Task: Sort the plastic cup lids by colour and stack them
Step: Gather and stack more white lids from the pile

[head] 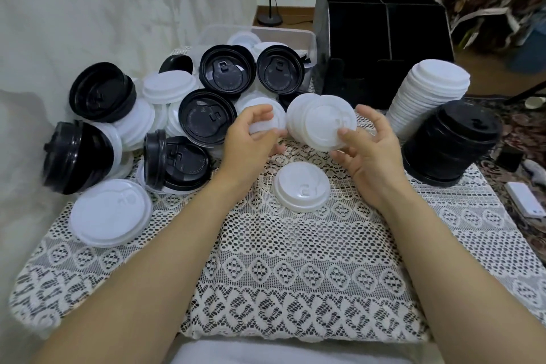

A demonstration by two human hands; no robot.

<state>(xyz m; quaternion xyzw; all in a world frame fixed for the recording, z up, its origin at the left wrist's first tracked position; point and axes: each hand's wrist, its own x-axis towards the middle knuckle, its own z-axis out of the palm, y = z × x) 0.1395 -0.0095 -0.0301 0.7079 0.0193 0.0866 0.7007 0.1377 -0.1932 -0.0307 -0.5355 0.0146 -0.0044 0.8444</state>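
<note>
Where the lace tablecloth (295, 275) lies nearest the camera, both bare forearms reach forward over it. A loose white lid (110, 213) rests on the cloth at the front left, and a single flat white lid (301, 186) sits top side up between the two wrists. Above it, the left hand (251, 142) curls thumb and fingers round one held white lid (261, 127). The right hand (372, 154) grips a short stack of white lids (322, 124), with the thumb on the top face and the fingers behind the rim. Both held items are tilted toward the camera and sit just beside each other. Left of the hands lies an unsorted pile of black and white lids (177, 103), several standing on edge. Right of the hands stands a leaning black lid stack (452, 142), with a taller white lid stack (428, 94) just behind it. Farther back stand a black divided organizer (381, 38) and, to its left, a clear plastic container (280, 34) holding more lids.
</note>
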